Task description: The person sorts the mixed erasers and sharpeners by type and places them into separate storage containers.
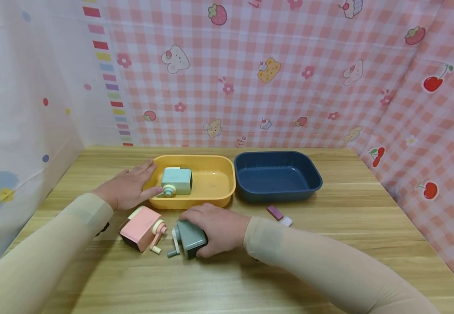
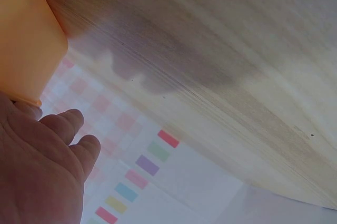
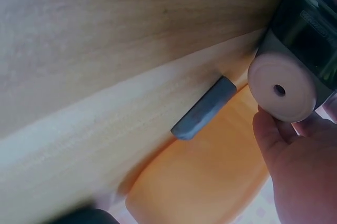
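Note:
My right hand (image 1: 221,229) grips a grey-green hand-crank pencil sharpener (image 1: 191,237) from above, thumb on its near side and fingers over the top. In the right wrist view, that sharpener (image 3: 297,39) shows a pale round disc with a hole. My left hand (image 1: 128,185) lies at the left rim of the yellow bin (image 1: 211,203), fingers extended along it and thumb over the front corner. Inside that bin sits a mint-green crank sharpener (image 1: 177,179), its crank close to the thumb. A pink crank sharpener (image 1: 140,226) lies on the table between my hands.
Right beside the yellow bin stands a dark blue bin (image 1: 278,195). Two small blocks, one purple (image 1: 275,212) and one white (image 1: 286,221), lie in front of it on the wooden table (image 1: 329,261). Patterned cloth (image 1: 242,96) hangs behind and at both sides.

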The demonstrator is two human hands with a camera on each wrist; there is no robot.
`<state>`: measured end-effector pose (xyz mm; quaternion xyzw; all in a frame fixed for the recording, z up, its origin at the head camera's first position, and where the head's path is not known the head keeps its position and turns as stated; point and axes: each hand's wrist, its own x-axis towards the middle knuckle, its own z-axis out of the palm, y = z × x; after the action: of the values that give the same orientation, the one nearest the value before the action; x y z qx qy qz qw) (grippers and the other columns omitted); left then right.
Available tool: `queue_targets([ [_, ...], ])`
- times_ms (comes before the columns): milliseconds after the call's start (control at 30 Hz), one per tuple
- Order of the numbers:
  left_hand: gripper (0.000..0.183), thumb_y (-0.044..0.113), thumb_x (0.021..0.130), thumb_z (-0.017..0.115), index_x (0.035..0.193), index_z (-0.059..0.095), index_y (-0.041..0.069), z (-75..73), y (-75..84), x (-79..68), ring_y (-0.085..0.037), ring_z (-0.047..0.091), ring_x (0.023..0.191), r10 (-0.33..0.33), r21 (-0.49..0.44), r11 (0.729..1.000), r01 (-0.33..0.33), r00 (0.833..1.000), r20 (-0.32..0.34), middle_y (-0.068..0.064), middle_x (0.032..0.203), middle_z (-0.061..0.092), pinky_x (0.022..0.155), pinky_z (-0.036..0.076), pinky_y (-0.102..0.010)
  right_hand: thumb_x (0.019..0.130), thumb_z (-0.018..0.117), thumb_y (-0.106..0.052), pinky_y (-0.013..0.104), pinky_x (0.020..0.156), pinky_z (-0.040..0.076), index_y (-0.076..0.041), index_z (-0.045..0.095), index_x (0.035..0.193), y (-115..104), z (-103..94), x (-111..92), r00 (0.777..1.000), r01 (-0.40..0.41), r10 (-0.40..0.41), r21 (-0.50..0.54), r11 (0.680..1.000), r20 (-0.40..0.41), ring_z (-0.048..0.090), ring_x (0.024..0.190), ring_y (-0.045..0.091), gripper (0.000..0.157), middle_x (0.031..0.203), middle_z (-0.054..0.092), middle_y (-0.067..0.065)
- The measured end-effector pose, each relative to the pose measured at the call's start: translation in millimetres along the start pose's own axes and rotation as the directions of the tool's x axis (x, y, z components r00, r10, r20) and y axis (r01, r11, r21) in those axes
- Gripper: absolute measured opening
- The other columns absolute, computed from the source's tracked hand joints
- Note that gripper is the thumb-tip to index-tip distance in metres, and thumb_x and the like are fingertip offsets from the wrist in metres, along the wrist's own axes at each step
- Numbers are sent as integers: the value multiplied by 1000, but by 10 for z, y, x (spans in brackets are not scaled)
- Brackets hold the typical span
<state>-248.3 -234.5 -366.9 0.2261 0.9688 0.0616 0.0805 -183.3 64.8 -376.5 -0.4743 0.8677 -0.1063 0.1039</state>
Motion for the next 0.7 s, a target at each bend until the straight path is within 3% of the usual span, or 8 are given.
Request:
queue_targets([
  [700, 91, 64, 109, 35, 167, 12, -3, 8, -4, -10, -50, 17, 160, 7, -5, 1000, -7, 1000, -11, -25, 176, 6, 125, 18, -72, 84, 89, -42, 24, 99, 50, -14, 47, 155, -14, -159, -54, 992, 60, -44, 133, 989, -120, 56, 115, 8, 87, 136, 60, -4],
])
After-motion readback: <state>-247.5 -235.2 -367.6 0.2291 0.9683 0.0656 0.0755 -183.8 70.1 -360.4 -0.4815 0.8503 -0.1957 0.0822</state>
